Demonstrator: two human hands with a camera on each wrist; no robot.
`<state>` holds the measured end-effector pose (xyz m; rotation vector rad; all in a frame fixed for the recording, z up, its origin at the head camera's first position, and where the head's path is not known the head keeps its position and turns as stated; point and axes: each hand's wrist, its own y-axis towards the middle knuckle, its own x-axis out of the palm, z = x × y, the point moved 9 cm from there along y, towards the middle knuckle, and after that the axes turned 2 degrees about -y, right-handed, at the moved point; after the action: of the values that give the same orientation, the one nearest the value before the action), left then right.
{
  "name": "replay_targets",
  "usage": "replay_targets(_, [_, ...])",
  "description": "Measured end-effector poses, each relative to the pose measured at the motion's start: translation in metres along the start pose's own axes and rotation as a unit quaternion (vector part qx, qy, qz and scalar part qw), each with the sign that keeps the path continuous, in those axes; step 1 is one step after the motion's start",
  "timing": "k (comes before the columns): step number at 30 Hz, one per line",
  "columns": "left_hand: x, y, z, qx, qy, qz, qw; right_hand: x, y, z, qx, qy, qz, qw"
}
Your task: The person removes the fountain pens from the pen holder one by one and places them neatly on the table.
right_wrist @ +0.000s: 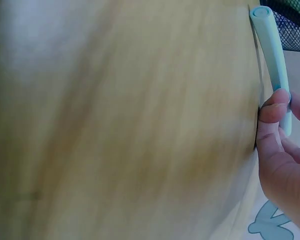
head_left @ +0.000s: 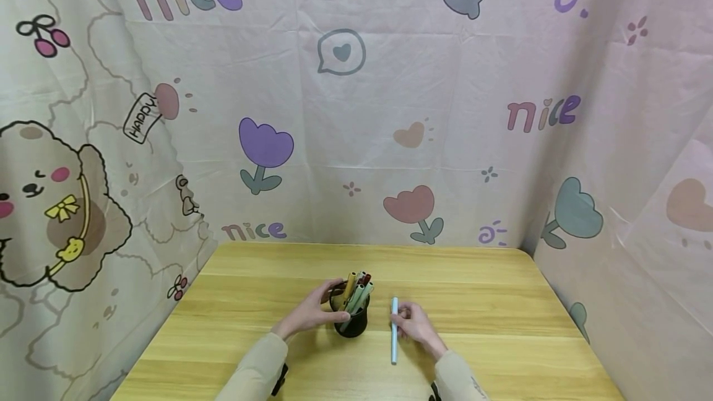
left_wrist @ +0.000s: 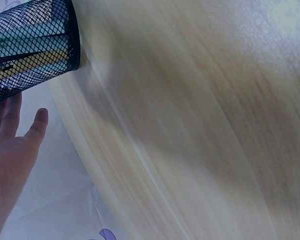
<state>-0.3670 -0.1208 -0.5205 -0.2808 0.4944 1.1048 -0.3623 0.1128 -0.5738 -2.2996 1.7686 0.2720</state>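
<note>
A black mesh pen holder [head_left: 353, 328] stands upright on the wooden table, with several markers [head_left: 356, 296] in green, yellow and dark red poking out of its top. My left hand [head_left: 309, 315] grips it from the left, thumb at the near side and fingers round the far side. The left wrist view shows the mesh side of the pen holder [left_wrist: 35, 47] with fingertips against it. To the right, my right hand [head_left: 418, 327] pinches a light blue marker [head_left: 394, 342] between thumb and fingers. In the right wrist view this marker [right_wrist: 271, 47] lies at or just above the tabletop; I cannot tell which.
The wooden table [head_left: 223, 302] spreads out around both hands. Behind it and at both sides hangs a pale curtain [head_left: 345, 110] printed with flowers, hearts and words, close to the table's far edge.
</note>
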Motion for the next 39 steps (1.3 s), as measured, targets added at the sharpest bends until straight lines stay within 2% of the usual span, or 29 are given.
replay_targets(9, [-0.0002, 0.0008, 0.0002, -0.003, 0.001, 0.002, 1.0, 0.0033, 0.0023, -0.006, 0.007, -0.084, 0.022, 0.9962])
replay_targets(16, [-0.0004, 0.0003, 0.0012, 0.001, 0.004, 0.002, 1.0, 0.0038, 0.005, -0.0039, 0.014, -0.118, 0.04, 0.9921])
replay_targets(19, [-0.0003, 0.0, 0.001, -0.001, 0.007, 0.003, 1.0, 0.0029, 0.0053, -0.0052, 0.004, -0.13, 0.048, 0.9904])
replay_targets(39, [0.0008, 0.0014, 0.0024, 0.012, 0.002, -0.001, 0.9999, 0.0009, 0.0041, -0.0081, -0.009, -0.139, 0.066, 0.988])
